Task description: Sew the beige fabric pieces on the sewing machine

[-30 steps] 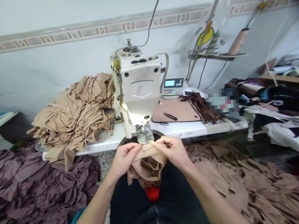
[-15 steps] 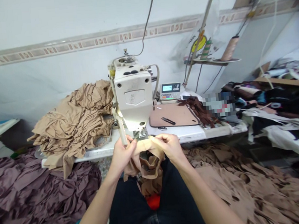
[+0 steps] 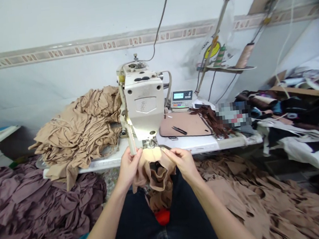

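Observation:
A tan fabric garment (image 3: 156, 174) hangs between my two hands at the front of the sewing machine (image 3: 144, 102). Its upper edge lies at the machine's needle area (image 3: 150, 143), lit by the lamp. My left hand (image 3: 130, 165) pinches the cloth's left side, close to the pale upright strip on the machine. On the other side, my right hand (image 3: 182, 161) pinches the right edge between thumb and fingers. The lower folds of the garment drop in front of my lap, above a brown piece of cloth (image 3: 160, 200).
Tan garments (image 3: 84, 126) are heaped on the table's left. Thread snips (image 3: 179, 130) lie on a pink pad (image 3: 187, 118) by a control panel (image 3: 182, 98). Purple cloth (image 3: 39, 213) and brown cloth (image 3: 257, 196) pile up low on either side. Thread cones (image 3: 245, 55) stand at upper right.
The garment's upper edge has moved forward to the needle area. My hands have spread slightly apart, and both still grip the cloth.

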{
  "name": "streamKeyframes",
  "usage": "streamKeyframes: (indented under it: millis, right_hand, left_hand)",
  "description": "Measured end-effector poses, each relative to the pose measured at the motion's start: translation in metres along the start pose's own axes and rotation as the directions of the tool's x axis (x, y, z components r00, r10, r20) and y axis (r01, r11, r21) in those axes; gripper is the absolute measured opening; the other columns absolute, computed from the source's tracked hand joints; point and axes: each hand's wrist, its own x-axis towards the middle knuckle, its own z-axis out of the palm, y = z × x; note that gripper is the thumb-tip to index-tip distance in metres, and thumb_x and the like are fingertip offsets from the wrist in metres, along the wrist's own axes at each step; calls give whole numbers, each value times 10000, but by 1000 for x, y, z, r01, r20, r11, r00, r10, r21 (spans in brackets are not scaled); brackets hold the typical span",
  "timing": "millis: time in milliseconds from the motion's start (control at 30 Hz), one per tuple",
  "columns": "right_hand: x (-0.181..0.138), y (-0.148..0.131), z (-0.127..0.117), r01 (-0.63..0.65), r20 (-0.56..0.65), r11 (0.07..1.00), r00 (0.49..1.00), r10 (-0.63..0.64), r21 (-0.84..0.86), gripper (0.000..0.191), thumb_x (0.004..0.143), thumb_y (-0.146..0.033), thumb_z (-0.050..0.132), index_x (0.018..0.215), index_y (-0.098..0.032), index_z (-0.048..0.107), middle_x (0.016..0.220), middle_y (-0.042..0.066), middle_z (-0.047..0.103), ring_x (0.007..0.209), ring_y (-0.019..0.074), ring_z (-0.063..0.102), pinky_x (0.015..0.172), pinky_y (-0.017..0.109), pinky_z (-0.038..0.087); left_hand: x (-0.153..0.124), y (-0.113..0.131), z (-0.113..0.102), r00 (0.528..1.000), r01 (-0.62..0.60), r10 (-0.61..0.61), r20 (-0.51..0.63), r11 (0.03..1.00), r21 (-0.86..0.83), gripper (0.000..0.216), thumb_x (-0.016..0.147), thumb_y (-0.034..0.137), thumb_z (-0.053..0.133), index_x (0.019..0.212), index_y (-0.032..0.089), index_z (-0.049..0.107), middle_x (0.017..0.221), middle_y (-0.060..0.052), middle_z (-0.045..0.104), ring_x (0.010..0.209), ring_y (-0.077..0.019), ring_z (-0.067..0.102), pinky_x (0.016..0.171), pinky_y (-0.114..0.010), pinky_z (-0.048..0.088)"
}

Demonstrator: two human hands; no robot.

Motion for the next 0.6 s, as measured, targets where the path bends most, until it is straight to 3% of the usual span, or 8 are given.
streamKeyframes:
  millis: [167, 267, 367, 500, 600]
  right_hand:
    - [-26, 27, -16, 14, -72, 998, 997, -19, -63, 450, 834, -621, 821, 903, -176, 808, 815, 57, 751, 682, 199, 607, 592, 293, 458]
    - [-45, 29, -9, 33, -118, 996, 992, -42, -78, 452, 916, -622, 747, 786, -190, 776, 767, 64, 730, 666, 202, 613, 592, 304, 485]
    - [-59, 23, 16, 36, 35, 999, 999, -35, -38, 525, 970, -634, 678, 687, -197, 751, 726, 78, 711, 680, 220, 646, 631, 327, 527]
    - [-64, 16, 58, -68, 307, 994, 951, 37, 90, 508, 899, -685, 743, 1056, -207, 813, 988, 93, 774, 887, 261, 700, 725, 331, 584]
    - [-65, 13, 73, -154, 328, 973, 940, 91, 172, 560, 909, -738, 693, 1030, -195, 758, 849, 36, 701, 665, 173, 605, 572, 270, 514]
  left_hand:
    - [-21, -35, -43, 968, 113, -126, 216, 991, 75, 505, 909, 653, 727, 921, 149, 691, 742, -11, 675, 669, -143, 600, 622, -227, 456]
    - [-20, -37, -65, 976, 146, -155, 155, 987, 66, 491, 856, 625, 800, 884, 142, 718, 745, -15, 689, 660, -138, 600, 636, -226, 453]
    - [-11, -27, -70, 994, 106, -108, 29, 993, 52, 447, 807, 579, 860, 856, 149, 744, 787, -30, 720, 701, -153, 624, 675, -234, 476]
    - [-5, -22, -56, 998, 58, -61, 25, 993, 102, 441, 832, 587, 831, 819, 151, 762, 766, -37, 729, 704, -163, 632, 685, -240, 487]
    - [-14, -29, -44, 993, 93, -100, 55, 989, 113, 499, 850, 637, 789, 773, 147, 731, 685, -16, 678, 630, -146, 585, 616, -228, 447]
